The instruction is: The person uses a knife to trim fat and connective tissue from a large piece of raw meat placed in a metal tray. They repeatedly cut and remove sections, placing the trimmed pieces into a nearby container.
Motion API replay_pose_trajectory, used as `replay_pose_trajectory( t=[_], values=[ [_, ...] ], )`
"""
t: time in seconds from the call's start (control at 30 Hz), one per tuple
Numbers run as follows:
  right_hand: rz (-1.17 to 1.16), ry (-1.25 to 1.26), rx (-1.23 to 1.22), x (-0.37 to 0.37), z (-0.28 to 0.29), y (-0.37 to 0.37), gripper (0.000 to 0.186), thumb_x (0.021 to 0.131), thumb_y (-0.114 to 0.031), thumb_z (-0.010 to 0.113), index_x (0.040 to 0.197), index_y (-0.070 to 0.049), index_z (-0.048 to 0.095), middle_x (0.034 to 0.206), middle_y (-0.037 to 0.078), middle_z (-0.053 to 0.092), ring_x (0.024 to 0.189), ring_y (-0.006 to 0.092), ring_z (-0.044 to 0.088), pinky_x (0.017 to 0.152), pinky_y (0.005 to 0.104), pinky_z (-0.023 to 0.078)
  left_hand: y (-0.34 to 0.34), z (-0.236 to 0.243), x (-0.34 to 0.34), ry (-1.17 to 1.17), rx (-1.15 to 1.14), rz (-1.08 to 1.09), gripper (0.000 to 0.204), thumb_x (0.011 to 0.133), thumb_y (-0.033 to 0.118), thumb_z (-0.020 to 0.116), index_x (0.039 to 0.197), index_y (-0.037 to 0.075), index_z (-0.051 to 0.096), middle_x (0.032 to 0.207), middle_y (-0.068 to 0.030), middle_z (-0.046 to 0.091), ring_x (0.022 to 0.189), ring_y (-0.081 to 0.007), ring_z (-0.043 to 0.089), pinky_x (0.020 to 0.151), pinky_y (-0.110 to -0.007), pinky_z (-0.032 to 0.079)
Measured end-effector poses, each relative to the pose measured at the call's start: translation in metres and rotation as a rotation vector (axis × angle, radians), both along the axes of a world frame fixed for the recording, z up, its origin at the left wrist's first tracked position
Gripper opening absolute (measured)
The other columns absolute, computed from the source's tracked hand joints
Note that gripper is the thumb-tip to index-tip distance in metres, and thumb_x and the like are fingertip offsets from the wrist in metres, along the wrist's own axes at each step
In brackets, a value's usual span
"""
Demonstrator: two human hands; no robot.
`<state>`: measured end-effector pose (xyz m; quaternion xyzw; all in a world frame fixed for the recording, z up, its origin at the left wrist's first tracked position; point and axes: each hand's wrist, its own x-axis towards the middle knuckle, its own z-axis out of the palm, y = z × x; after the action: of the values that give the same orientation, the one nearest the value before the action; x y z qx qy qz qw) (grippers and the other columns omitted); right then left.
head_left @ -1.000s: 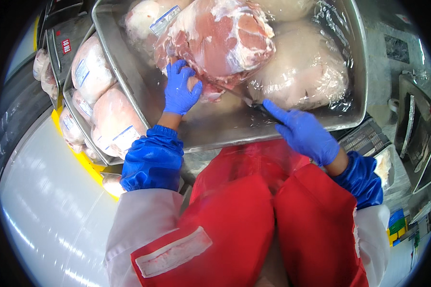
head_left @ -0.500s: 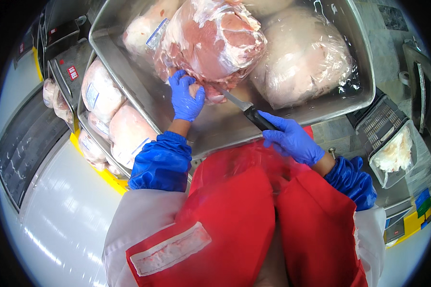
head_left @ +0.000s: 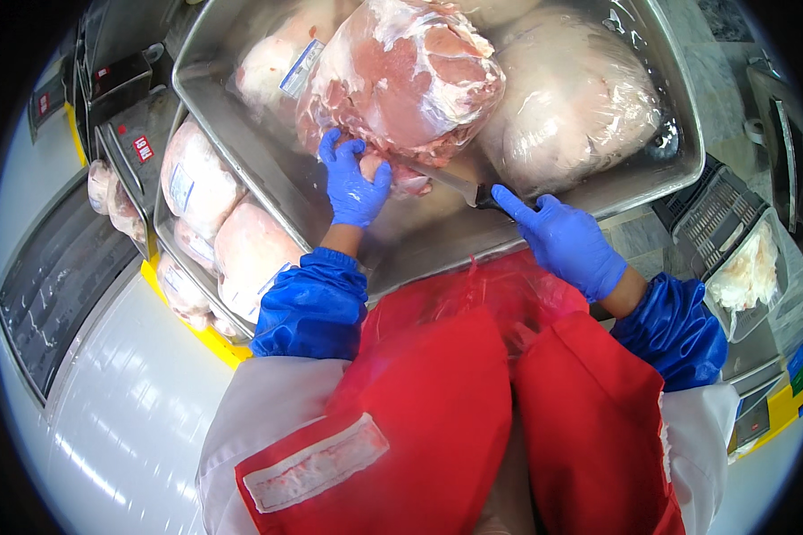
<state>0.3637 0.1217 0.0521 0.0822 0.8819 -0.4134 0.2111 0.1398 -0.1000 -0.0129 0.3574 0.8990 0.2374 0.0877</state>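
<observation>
A large raw piece of meat (head_left: 401, 80), pink with white fat, rests on other pieces in a deep metal tub (head_left: 401, 259). My left hand (head_left: 355, 183), in a blue glove, is closed on the lower end of this meat, thumb and fingers around a pale knob. In my gloved right hand (head_left: 569, 245) is a knife (head_left: 459, 185) with a black handle, its forefinger stretched along the handle. The blade points left, and its tip is hidden at the meat's lower edge. Right of it lies a plastic-wrapped piece of meat (head_left: 571, 102).
Left of the tub, a lower metal tray (head_left: 165, 227) holds several wrapped pieces of meat (head_left: 201, 174). A black crate (head_left: 705, 214) and a plastic-lined container with white scraps (head_left: 745, 276) stand at the right. Another labelled piece (head_left: 281, 62) lies at the tub's back left.
My right hand has moved a little right and down, and the knife blade lies flatter against the meat's lower edge. The left hand keeps its hold; the whole view has shifted slightly.
</observation>
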Motion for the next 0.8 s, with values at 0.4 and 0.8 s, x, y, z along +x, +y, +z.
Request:
replay_pose_trajectory(
  t=[0.4, 0.8],
  values=[
    [-0.597, -0.255, -1.096, -0.017, -0.021, -0.033, 0.049, 0.085, -0.014, 0.053, 0.132, -0.012, 0.041, 0.074, 0.012, 0.056, 0.055, 0.0152, 0.050, 0.049, 0.0334, 0.045, -0.004, -0.001, 0.004, -0.036, 0.026, 0.037, 0.038, 0.069, 0.021, 0.066, 0.096, 0.004, 0.045, 0.126, -0.0234, 0.034, 0.115, -0.0391, 0.039, 0.094, -0.042, 0.035],
    [0.139, 0.146, -0.023, -0.027, 0.000, 0.035, 0.056, 0.082, -0.011, 0.050, 0.135, -0.018, 0.034, 0.076, 0.018, 0.053, 0.061, 0.0311, 0.055, 0.057, 0.0406, 0.047, 0.002, 0.000, 0.001, -0.016, 0.013, 0.023, 0.039, 0.069, 0.021, 0.066, 0.096, 0.002, 0.045, 0.125, -0.0235, 0.034, 0.113, -0.0388, 0.040, 0.092, -0.042, 0.037]
  ],
)
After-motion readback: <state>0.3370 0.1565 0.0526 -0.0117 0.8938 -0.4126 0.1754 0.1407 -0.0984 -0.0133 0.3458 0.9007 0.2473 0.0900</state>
